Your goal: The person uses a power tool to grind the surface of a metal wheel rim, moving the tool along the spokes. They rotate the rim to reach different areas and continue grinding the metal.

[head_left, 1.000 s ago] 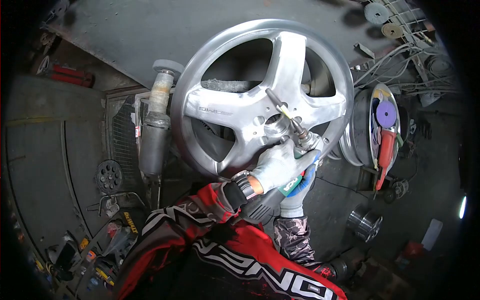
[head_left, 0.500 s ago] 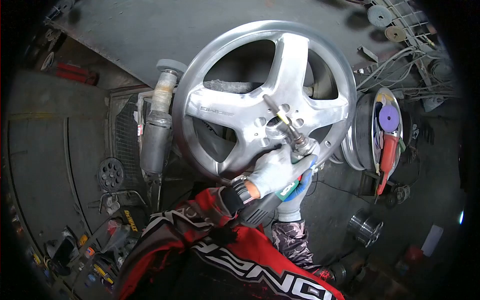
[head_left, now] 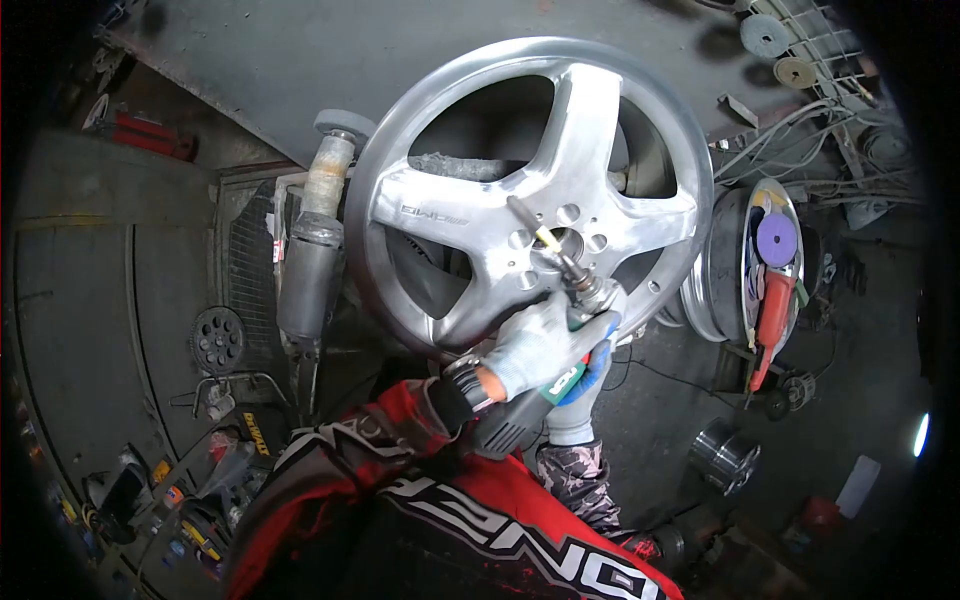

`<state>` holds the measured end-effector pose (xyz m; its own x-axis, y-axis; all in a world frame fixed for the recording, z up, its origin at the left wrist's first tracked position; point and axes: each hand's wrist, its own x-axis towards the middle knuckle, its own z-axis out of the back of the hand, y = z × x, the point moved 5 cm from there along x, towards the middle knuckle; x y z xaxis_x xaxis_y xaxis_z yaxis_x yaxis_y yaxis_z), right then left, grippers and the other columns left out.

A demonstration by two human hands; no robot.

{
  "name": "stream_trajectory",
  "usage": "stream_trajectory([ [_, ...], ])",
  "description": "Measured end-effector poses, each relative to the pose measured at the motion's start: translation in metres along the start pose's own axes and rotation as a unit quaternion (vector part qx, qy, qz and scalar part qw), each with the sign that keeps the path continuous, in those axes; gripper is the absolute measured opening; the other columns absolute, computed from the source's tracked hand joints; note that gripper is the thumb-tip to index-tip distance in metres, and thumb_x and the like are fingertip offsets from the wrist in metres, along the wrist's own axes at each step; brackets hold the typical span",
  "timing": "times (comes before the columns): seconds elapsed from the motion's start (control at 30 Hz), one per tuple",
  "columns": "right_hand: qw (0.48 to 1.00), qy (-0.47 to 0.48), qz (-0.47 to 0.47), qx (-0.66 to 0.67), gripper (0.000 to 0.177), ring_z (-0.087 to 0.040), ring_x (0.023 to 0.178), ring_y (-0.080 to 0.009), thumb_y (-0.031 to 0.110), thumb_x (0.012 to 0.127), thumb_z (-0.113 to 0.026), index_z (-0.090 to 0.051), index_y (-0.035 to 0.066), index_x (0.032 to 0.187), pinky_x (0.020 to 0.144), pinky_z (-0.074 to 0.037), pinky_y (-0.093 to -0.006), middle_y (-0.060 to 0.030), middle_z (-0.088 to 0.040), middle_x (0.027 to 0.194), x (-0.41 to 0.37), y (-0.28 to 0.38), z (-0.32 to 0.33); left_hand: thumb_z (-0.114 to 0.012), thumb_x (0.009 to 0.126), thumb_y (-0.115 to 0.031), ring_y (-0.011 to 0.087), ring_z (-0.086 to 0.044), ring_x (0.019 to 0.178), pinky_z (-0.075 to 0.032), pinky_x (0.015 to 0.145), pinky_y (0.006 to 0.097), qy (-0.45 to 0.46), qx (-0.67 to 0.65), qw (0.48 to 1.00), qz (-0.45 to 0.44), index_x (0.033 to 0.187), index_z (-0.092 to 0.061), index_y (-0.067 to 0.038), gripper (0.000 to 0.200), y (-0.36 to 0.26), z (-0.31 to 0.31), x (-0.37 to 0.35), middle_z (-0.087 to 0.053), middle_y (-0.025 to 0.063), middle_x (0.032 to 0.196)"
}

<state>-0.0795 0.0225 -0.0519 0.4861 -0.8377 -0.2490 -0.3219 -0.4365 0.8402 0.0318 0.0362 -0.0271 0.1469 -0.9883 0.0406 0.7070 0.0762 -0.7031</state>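
Note:
A bare-metal five-spoke car wheel rim (head_left: 590,120) faces me, with lettering on its left spoke. My left hand (head_left: 530,345), in a pale work glove, is wrapped over the front of a green and black power grinder (head_left: 512,425). From beneath, my right hand (head_left: 588,395), in a blue-palmed glove, grips the same grinder; some of its fingers are hidden behind the tool. The grinder's long spindle with a slim cylindrical tip (head_left: 528,220) overlaps the wheel's hub, its end near the base of the left spoke.
A grey cylindrical machine with a round wheel (head_left: 310,285) stands left of the rim. To the right, a red grinder with a purple disc (head_left: 773,315) rests on another rim (head_left: 715,265). A small metal rim (head_left: 725,455) lies on the floor. Cables (head_left: 800,130) hang at upper right.
The grinder and both hands have shifted slightly left, and the spindle tip has moved from above the hub toward the left spoke. The wheel rim stays in place.

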Motion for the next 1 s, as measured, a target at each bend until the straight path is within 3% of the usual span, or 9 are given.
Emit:
stream_trajectory([
  [0.03, 1.0, 0.009, -0.014, 0.015, 0.057, -0.051, 0.132, -0.0193, 0.042, 0.11, -0.04, -0.037, 0.005, 0.154, 0.111, -0.042, -0.0367, -0.0097, -0.05, 0.147, -0.002, -0.002, -0.004, -0.06, 0.099, -0.044, 0.0374, -0.072, 0.078, -0.059, 0.063, 0.046, 0.027, -0.112, 0.984, 0.138, 0.135, -0.062, -0.031, 0.038, 0.015, -0.014, -0.002, -0.061, 0.0227, 0.111],
  [0.13, 0.999, 0.042, 0.004, 0.019, 0.059, -0.048, 0.136, -0.0192, 0.039, 0.11, -0.041, -0.033, 0.005, 0.157, 0.114, -0.04, -0.0358, -0.0093, -0.046, 0.152, -0.002, 0.006, -0.008, -0.061, 0.099, -0.042, 0.0376, -0.072, 0.079, -0.059, 0.063, 0.0466, 0.021, 0.027, 0.999, -0.003, 0.133, -0.063, -0.03, 0.036, -0.004, 0.0, -0.003, -0.06, 0.0212, 0.112],
  [0.17, 0.999, 0.009, 0.014, -0.046, 0.056, -0.049, 0.133, -0.0185, 0.039, 0.111, -0.039, -0.037, 0.004, 0.154, 0.112, -0.041, -0.0361, -0.0097, -0.049, 0.148, 0.001, 0.01, -0.001, -0.06, 0.1, -0.043, 0.0367, -0.071, 0.076, -0.058, 0.066, 0.0455, 0.015, -0.147, 0.984, 0.104, 0.124, -0.065, -0.017, 0.036, -0.001, 0.009, 0.006, -0.063, 0.0196, 0.1],
  [0.33, 0.991, -0.044, 0.067, -0.105, 0.051, -0.054, 0.126, -0.0177, 0.04, 0.112, -0.035, -0.045, 0.004, 0.146, 0.108, -0.044, -0.0372, -0.0106, -0.054, 0.139, 0.007, 0.031, -0.002, -0.059, 0.101, -0.044, 0.0359, -0.067, 0.07, -0.055, 0.066, 0.0454, 0.013, -0.235, 0.962, 0.14, 0.107, -0.061, 0.0, 0.044, 0.0, 0.01, 0.032, -0.061, 0.0169, 0.076],
  [0.43, 0.99, -0.051, 0.05, -0.122, 0.053, -0.055, 0.127, -0.0194, 0.042, 0.111, -0.038, -0.044, 0.005, 0.148, 0.109, -0.045, -0.0378, -0.0098, -0.055, 0.139, 0.003, 0.033, -0.006, -0.059, 0.102, -0.037, 0.0364, -0.068, 0.075, -0.055, 0.067, 0.0454, -0.061, -0.127, 0.986, -0.093, 0.112, -0.062, 0.0, 0.039, -0.013, 0.024, 0.02, -0.061, 0.0188, 0.085],
  [0.67, 0.993, -0.053, -0.016, -0.103, 0.052, -0.057, 0.125, -0.0194, 0.042, 0.109, -0.044, -0.045, 0.007, 0.148, 0.107, -0.047, -0.0371, -0.009, -0.057, 0.139, -0.016, 0.027, -0.004, -0.059, 0.102, -0.029, 0.0349, -0.067, 0.082, -0.056, 0.07, 0.0446, -0.034, -0.222, 0.974, 0.002, 0.134, -0.061, -0.014, 0.035, -0.006, 0.018, -0.003, -0.058, 0.0189, 0.101],
  [0.87, 0.989, -0.064, 0.038, -0.128, 0.049, -0.062, 0.118, -0.0196, 0.038, 0.109, -0.047, -0.049, 0.003, 0.144, 0.1, -0.051, -0.0362, -0.0093, -0.06, 0.134, -0.002, 0.056, -0.029, -0.059, 0.096, -0.019, 0.0336, -0.066, 0.082, -0.054, 0.066, 0.0442, -0.097, -0.157, 0.97, -0.158, 0.134, -0.06, -0.014, 0.038, -0.013, 0.033, 0.022, -0.057, 0.0163, 0.098],
  [0.93, 0.938, -0.085, 0.103, -0.319, 0.049, -0.064, 0.114, -0.0193, 0.034, 0.107, -0.052, -0.049, 0.001, 0.143, 0.097, -0.052, -0.0354, -0.0103, -0.062, 0.13, -0.005, 0.062, -0.03, -0.059, 0.096, -0.018, 0.0338, -0.065, 0.083, -0.054, 0.066, 0.0431, -0.142, -0.163, 0.955, -0.205, 0.136, -0.058, -0.012, 0.041, -0.013, 0.041, 0.016, -0.056, 0.0166, 0.099],
  [1.0, 0.98, -0.09, 0.082, -0.156, 0.05, -0.065, 0.111, -0.0198, 0.029, 0.105, -0.057, -0.047, -0.001, 0.143, 0.096, -0.053, -0.0352, -0.0115, -0.064, 0.128, -0.01, 0.051, -0.035, -0.058, 0.096, -0.017, 0.0354, -0.064, 0.085, -0.054, 0.069, 0.0442, -0.142, -0.176, 0.953, -0.202, 0.136, -0.057, -0.011, 0.041, -0.007, 0.042, 0.005, -0.056, 0.018, 0.103],
])
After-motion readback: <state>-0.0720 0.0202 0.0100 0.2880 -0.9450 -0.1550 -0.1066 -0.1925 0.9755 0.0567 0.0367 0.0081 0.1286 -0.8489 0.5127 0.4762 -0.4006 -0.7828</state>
